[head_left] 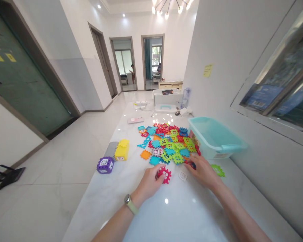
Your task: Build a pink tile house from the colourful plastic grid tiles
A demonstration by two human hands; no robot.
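Note:
My left hand point(151, 179) pinches a pinkish-red interlocking plastic panel point(167, 175) with toothed edges and a window opening, just over the white tabletop. At the near right edge of a heap of such panels point(169, 145) is my right hand point(200, 169). Its fingers are curled at a red and dark blue bit, partly hidden, so I cannot make out the piece. Between my hands a small white window insert point(183, 175) lies flat. Joined blocks stand to the left: a purple one point(105, 165), a yellow one point(122, 150) and a grey one point(112, 149).
Right of the heap, against the wall, stands a light turquoise tub point(217, 134). A green panel point(218, 170) lies near my right forearm. Farther back are a pink case point(135, 120), a lidded box point(165, 108), cables point(142, 106) and a white bin point(166, 97).

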